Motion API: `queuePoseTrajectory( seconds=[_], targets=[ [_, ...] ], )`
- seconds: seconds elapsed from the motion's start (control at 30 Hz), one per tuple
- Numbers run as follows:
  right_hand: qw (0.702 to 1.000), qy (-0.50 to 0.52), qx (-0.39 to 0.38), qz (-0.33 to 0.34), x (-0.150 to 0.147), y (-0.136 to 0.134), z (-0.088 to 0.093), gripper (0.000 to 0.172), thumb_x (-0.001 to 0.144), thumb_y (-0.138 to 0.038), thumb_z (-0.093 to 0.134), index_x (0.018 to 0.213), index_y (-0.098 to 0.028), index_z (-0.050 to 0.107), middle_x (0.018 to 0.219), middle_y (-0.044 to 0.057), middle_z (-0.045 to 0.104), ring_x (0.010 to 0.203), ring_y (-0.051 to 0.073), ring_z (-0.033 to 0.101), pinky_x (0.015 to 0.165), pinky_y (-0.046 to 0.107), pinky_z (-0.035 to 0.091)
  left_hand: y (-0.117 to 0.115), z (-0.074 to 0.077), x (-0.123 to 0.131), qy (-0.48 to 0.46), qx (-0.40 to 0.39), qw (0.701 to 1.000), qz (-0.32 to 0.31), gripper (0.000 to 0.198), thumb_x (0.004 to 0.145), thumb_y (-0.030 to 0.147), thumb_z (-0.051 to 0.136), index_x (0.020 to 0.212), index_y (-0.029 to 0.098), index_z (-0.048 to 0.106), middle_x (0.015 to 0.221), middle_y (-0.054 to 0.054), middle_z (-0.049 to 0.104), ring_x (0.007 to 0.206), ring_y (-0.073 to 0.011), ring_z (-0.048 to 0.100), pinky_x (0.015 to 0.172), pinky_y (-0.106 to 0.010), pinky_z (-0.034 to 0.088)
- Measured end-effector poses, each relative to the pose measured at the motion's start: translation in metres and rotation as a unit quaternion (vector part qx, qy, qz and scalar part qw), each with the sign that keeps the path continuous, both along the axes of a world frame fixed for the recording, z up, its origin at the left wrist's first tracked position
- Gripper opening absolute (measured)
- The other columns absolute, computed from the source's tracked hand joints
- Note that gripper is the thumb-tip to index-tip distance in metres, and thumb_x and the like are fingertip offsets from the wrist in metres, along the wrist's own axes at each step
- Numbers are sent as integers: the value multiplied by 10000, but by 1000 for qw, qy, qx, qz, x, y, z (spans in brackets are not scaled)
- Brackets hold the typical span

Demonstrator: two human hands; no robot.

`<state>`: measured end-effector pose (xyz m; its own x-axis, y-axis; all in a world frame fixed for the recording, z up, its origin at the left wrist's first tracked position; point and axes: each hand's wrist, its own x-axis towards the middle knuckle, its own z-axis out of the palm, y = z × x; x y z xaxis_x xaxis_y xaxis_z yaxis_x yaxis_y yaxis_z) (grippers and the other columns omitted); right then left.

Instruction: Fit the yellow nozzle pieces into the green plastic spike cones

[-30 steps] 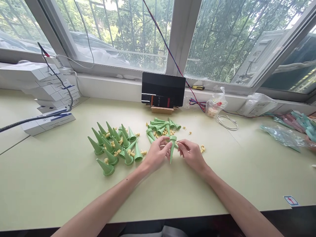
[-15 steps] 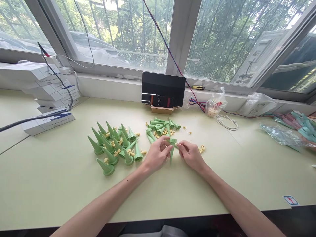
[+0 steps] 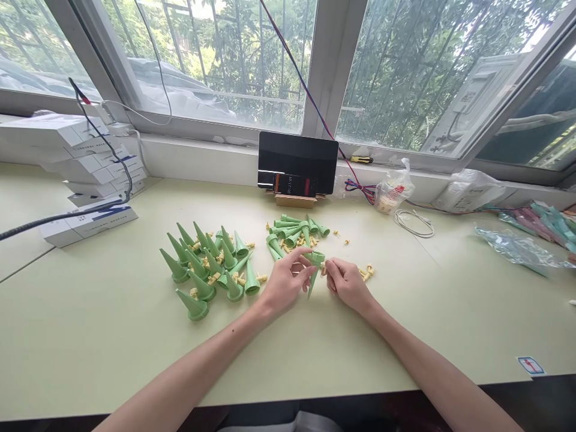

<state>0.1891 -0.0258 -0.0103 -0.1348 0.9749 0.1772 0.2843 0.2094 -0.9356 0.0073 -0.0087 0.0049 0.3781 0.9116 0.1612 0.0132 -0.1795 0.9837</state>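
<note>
Between thumb and fingers, my left hand [image 3: 288,279] grips a green plastic cone spike [image 3: 317,258], tip pointing down and its wide collar up. My right hand [image 3: 348,281] is closed in a pinch beside the collar, on a small yellow valve [image 3: 323,268] that mostly hides behind the fingertips. I cannot tell whether the valve sits in the spike. To the left, a group of green spikes [image 3: 197,305] with yellow valves stands on the table, most with tips up. Beyond my hands lies a pile of loose green spikes [image 3: 288,230] mixed with yellow valves [image 3: 307,242].
Several yellow valves [image 3: 369,273] lie right of my right hand. A tablet [image 3: 297,157] with a phone [image 3: 294,185] before it stands by the window. White boxes [image 3: 90,222] are stacked left; a bagged cup [image 3: 392,192], cable [image 3: 414,223] and plastic bags [image 3: 513,246] lie right.
The held spike has tilted, its collar shifting slightly right and its tip slightly left. My right hand has turned a little at the collar; my left hand has barely moved.
</note>
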Motion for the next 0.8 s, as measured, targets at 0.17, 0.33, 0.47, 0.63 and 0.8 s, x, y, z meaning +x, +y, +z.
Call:
queuePoseTrajectory(
  seconds=[0.17, 0.33, 0.47, 0.63, 0.8],
  targets=[
    [997, 63, -37, 22, -1, -2, 2, 436, 984, -523, 432, 695, -200, 477, 423, -81, 383, 339, 80, 364, 386, 226, 308, -2, 2, 1, 14, 29, 999, 15, 342, 877, 337, 626, 1193, 207, 604, 829, -1, 605, 556, -102, 576, 535, -244, 518],
    [994, 95, -48, 39, -1, -1, 3, 437, 985, -523, 432, 702, -194, 481, 424, -92, 349, 325, 71, 354, 369, 214, 275, -2, 1, 2, 47, 94, 993, 47, 322, 887, 299, 616, 1194, 209, 650, 810, -8, 609, 551, -89, 524, 533, -232, 490],
    [994, 100, -36, 37, -2, -1, 3, 436, 984, -523, 436, 704, -193, 485, 431, -93, 350, 328, 68, 349, 375, 215, 284, -2, -2, 2, 72, 147, 984, 66, 330, 900, 301, 611, 1217, 231, 664, 803, -10, 621, 568, -86, 504, 559, -228, 471],
    [995, 100, -16, 24, -4, -2, 4, 431, 986, -521, 437, 709, -194, 484, 449, -92, 348, 348, 67, 345, 397, 222, 286, -3, -3, 2, 69, 138, 986, 57, 358, 912, 310, 592, 1261, 254, 647, 743, 15, 620, 481, -64, 468, 505, -213, 456],
    [996, 88, 3, 4, -4, -3, 4, 431, 986, -528, 435, 715, -196, 490, 463, -90, 332, 372, 73, 336, 412, 231, 290, -6, 2, 1, 62, 101, 992, 34, 375, 918, 328, 577, 1283, 260, 626, 803, 3, 643, 442, -59, 524, 470, -212, 494]
  ],
)
